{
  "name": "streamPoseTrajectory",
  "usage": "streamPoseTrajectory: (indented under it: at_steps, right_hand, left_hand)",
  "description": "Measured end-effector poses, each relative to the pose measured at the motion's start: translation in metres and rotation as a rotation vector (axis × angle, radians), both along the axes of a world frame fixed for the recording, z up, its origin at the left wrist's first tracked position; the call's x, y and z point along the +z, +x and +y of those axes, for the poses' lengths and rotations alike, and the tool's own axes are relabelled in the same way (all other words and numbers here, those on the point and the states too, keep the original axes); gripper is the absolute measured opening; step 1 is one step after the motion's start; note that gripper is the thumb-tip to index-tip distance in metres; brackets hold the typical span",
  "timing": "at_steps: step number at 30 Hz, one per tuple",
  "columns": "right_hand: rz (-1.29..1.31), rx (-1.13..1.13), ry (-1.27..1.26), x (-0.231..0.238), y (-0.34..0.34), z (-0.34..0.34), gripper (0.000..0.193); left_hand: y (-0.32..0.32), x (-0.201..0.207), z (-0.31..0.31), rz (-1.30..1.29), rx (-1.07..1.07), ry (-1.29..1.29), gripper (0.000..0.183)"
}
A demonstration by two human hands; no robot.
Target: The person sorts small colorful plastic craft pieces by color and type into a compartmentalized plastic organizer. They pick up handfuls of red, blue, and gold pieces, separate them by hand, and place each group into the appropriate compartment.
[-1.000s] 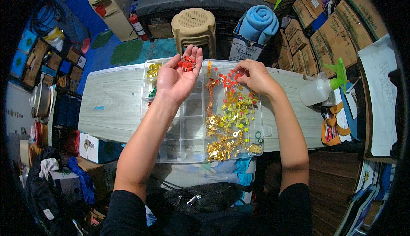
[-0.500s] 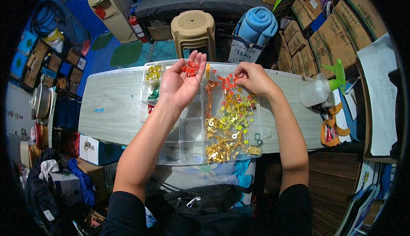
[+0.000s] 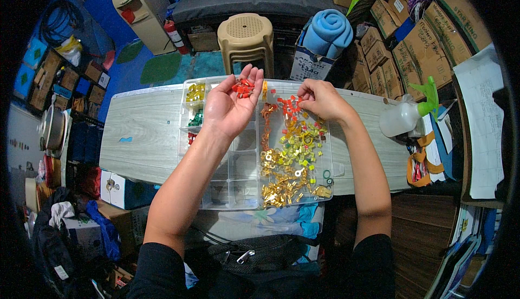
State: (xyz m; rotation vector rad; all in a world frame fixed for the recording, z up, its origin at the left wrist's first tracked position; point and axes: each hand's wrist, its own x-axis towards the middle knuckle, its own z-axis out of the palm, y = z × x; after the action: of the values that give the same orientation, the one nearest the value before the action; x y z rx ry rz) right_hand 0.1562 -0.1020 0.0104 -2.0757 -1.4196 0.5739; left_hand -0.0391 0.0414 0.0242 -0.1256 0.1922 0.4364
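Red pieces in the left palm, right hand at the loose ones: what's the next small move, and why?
Probably pinch one more loose red piece with the right hand and add it to the left palm: the left hand is palm up with a small heap of red pieces, and the right fingertips are at the red cluster in the clear case.

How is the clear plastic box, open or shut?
The box is open: it lies spread flat on the table, with colourful bits uncovered in it.
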Motion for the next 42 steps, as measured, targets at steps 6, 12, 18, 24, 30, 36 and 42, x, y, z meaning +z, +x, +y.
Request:
streamPoseTrajectory:
  at_steps: [6,12,18,24,30,36,42]
  right_hand:
    - [0.043,0.006,0.017,-0.001,0.000,-0.001,0.019]
    - [0.147,-0.021,0.027,-0.006,0.002,0.000,0.018]
    - [0.275,-0.046,0.026,-0.010,0.007,-0.002,0.019]
    - [0.181,-0.054,0.045,-0.001,0.007,-0.004,0.020]
    - [0.414,-0.124,0.180,0.035,-0.004,0.000,0.017]
    - [0.307,0.084,0.624,0.068,-0.052,0.029,0.017]
    - [0.011,0.156,0.595,0.083,-0.087,0.044,0.012]
  left_hand:
    - [0.000,-0.001,0.000,-0.007,-0.013,-0.016,0.037]
    - [0.000,-0.001,-0.001,0.014,-0.004,-0.016,0.036]
    - [0.001,-0.005,0.000,-0.005,-0.013,-0.001,0.037]
    - [-0.001,-0.007,0.001,-0.060,-0.035,-0.020,0.034]
    - [0.001,-0.005,-0.002,-0.005,-0.006,-0.016,0.034]
    - [0.001,-0.002,-0.007,0.015,-0.032,0.056,0.034]
    - [0.002,0.001,-0.014,0.136,-0.032,0.206,0.036]
